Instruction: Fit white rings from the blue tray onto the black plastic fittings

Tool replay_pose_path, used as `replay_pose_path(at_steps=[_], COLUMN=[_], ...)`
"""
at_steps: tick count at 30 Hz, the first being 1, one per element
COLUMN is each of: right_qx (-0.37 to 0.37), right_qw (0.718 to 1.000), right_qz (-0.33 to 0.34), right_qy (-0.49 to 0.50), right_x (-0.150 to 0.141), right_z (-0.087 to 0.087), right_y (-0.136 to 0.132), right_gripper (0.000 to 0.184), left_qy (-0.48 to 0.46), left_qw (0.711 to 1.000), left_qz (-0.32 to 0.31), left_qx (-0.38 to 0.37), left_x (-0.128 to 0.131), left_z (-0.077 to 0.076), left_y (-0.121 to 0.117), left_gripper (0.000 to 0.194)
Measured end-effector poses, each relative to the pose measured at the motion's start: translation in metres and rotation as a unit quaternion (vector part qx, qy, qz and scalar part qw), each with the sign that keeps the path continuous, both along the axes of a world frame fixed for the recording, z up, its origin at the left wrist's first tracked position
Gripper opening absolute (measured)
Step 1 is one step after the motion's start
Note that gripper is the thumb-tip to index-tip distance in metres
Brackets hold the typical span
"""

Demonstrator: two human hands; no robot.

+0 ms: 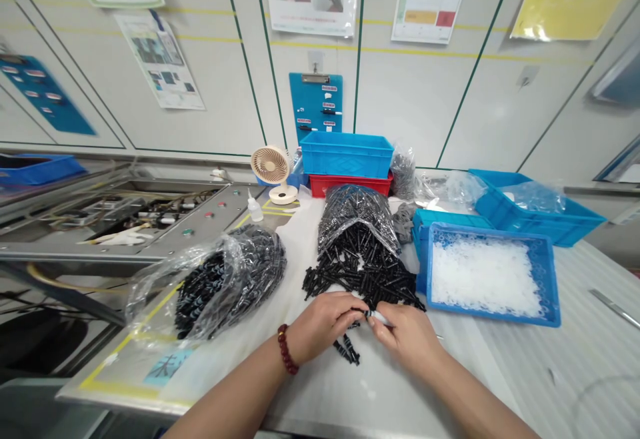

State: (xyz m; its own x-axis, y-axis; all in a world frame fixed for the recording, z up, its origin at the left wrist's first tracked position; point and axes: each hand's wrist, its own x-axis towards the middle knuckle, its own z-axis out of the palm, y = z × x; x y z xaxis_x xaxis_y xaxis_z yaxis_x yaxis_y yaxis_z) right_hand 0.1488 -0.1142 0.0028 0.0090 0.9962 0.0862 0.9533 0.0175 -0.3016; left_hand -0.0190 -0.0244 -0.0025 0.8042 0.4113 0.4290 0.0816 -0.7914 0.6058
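My left hand [330,322], with a dark red bead bracelet at the wrist, is closed on a small black rod-shaped part whose end meets a white cylindrical piece [379,318]. Fingers of my right hand [407,336] wrap round that white piece; its full shape is hidden. Just below the hands, a few black parts with pale rings [347,351] lie on the table. Right behind them, loose black rod-shaped parts [360,276] spill from a clear plastic bag [356,209]. A tilted blue bin [551,286] of small white translucent rings [485,276] stands to the right.
At left lies another clear bag [250,266] of black parts with pale rings. A small fan [271,166], a squeeze bottle [255,209] and a blue bin [347,156] on a red one [320,186] stand behind. A machine bench [200,226] adjoins the table's left side.
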Motion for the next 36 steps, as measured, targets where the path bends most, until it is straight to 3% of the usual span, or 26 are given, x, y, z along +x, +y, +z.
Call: replay_pose_path(at_steps=[6,13,16,18,21,24,27,31,36], right_qx=[-0.007,0.024,0.043,0.049,0.049,0.051,0.053,0.066,0.099], right_qw=[0.999,0.998,0.998,0.998,0.999,0.996,0.993,0.993,0.988], right_qz=[-0.029,-0.047,-0.046,-0.036,0.004,0.060,0.082,0.070,0.069], right_qy=[-0.026,-0.027,-0.016,-0.004,0.020,0.049,0.060,0.067,0.101], right_x=[-0.002,0.002,0.003,0.002,-0.004,-0.014,-0.020,-0.022,-0.026], right_z=[0.003,0.004,0.003,0.002,0.000,-0.003,-0.007,-0.007,-0.007], right_y=[-0.001,0.000,0.000,0.000,-0.001,-0.002,-0.002,-0.001,-0.003], right_gripper=[0.025,0.027,0.028,0.028,0.024,0.016,0.008,0.008,0.010], left_qy=[0.009,0.028,0.082,0.057,-0.091,-0.215,-0.254,-0.259,-0.254], left_qw=[1.000,0.999,0.993,0.987,0.949,0.850,0.790,0.786,0.813], left_qz=[-0.007,0.039,0.066,0.094,0.095,0.020,-0.036,-0.060,-0.062], left_qx=[0.019,0.003,-0.051,-0.120,-0.288,-0.480,-0.557,-0.559,-0.520], left_x=[0.000,-0.009,-0.014,-0.012,-0.001,0.016,0.028,0.029,0.027], left_z=[-0.001,0.014,0.017,0.015,0.009,0.002,0.000,-0.001,-0.002], left_y=[0.002,0.006,0.009,0.011,0.009,0.001,-0.009,-0.017,-0.019], left_gripper=[0.021,0.019,0.030,0.043,0.046,0.050,0.051,0.053,0.054])
